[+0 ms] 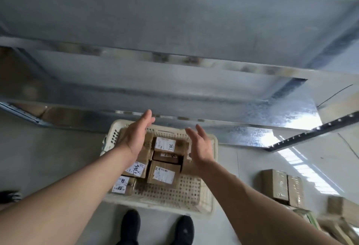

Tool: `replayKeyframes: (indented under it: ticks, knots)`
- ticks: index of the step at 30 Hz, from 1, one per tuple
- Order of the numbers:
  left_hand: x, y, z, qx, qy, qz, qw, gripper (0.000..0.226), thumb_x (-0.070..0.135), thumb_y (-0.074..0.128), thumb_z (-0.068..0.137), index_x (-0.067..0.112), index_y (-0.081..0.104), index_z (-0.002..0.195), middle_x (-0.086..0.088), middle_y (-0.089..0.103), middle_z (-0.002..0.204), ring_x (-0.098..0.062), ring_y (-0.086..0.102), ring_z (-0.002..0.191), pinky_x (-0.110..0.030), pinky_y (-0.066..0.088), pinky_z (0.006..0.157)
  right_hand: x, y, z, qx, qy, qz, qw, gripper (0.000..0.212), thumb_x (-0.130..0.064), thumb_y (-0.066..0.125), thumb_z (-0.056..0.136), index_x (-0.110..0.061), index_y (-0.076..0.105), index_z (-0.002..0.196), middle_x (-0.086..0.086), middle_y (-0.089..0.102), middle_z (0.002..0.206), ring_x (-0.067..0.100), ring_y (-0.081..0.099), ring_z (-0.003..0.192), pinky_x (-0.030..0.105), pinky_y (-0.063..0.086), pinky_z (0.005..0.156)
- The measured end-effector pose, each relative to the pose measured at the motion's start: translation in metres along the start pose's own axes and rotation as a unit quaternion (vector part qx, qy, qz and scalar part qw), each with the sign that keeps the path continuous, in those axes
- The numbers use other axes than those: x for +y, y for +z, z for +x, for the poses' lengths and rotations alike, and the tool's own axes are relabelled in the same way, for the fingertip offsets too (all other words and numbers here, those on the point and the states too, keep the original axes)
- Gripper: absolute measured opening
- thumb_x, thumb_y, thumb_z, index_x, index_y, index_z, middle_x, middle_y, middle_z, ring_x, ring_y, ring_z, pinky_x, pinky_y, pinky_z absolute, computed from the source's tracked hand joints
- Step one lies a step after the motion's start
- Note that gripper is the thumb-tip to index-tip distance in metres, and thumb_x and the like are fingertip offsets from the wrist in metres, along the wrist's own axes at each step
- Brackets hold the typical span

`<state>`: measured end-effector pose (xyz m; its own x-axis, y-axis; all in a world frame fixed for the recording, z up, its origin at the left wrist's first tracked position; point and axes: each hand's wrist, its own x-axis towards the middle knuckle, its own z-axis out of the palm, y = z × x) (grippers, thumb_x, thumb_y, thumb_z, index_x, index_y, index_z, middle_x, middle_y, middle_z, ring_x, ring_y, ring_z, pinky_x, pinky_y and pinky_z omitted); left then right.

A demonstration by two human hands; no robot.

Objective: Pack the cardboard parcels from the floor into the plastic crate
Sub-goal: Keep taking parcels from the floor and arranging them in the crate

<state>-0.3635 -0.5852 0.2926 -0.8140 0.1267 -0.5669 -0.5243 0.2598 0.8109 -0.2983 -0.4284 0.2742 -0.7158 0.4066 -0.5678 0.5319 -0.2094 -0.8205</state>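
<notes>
Left hand (137, 137), right hand (200, 146) open above parcel-filled crate (194, 192); holding nothing.

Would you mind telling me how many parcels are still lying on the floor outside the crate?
3 clearly: two parcels side by side right of the crate, a third further right. More may sit off-frame.
</notes>
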Motion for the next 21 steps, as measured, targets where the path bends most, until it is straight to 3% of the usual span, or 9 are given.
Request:
replayKeyframes:
  ticks: [6,10,12,16,21]
  knots:
    - [0.052,0.046,-0.065,-0.050,0.037,-0.003,0.998,0.062,0.060,0.027,0.100,0.022,0.053,0.141,0.000,0.042,0.154,-0.022,0.033,0.144,-0.048,0.032,0.104,-0.043,-0.048,-0.056,0.052,-0.038,0.047,0.997,0.096,-0.062,0.064,0.066,-0.026,0.044,0.153,0.001,0.051,0.153,0.023,0.047,0.140,0.056,0.039,0.115]
    - [0.064,0.066,-0.102,-0.100,0.042,-0.011,0.994,0.064,0.063,0.027,0.099,0.023,0.051,0.143,0.002,0.040,0.156,-0.022,0.031,0.145,-0.054,0.029,0.110,-0.060,-0.070,-0.102,0.097,-0.042,0.074,0.992,0.073,-0.044,0.068,0.087,-0.021,0.045,0.152,0.004,0.051,0.151,0.023,0.048,0.138,0.055,0.042,0.111]
    - [0.066,0.073,-0.120,-0.125,0.044,-0.014,0.991,0.065,0.064,0.027,0.099,0.023,0.049,0.144,0.001,0.038,0.157,-0.023,0.030,0.146,-0.052,0.029,0.107,-0.061,-0.081,-0.123,0.116,-0.044,0.078,0.989,0.071,-0.044,0.068,0.088,-0.021,0.046,0.152,0.003,0.053,0.149,0.022,0.049,0.136,0.051,0.048,0.104]
    - [0.069,0.079,-0.155,-0.173,0.063,-0.010,0.983,0.066,0.061,0.027,0.100,0.020,0.045,0.149,0.002,0.038,0.158,-0.023,0.028,0.148,-0.051,0.027,0.111,-0.064,-0.100,-0.166,0.164,-0.085,0.070,0.980,0.085,-0.055,0.063,0.072,-0.021,0.052,0.148,0.004,0.056,0.148,0.022,0.051,0.135,0.056,0.041,0.114]
    - [0.070,0.090,-0.190,-0.221,0.071,0.012,0.973,0.065,0.060,0.027,0.101,0.020,0.046,0.148,0.001,0.037,0.158,-0.024,0.028,0.147,-0.051,0.028,0.109,-0.066,-0.124,-0.216,0.198,-0.115,0.092,0.969,0.076,-0.050,0.066,0.082,-0.017,0.051,0.149,0.006,0.055,0.149,0.024,0.049,0.136,0.056,0.040,0.114]
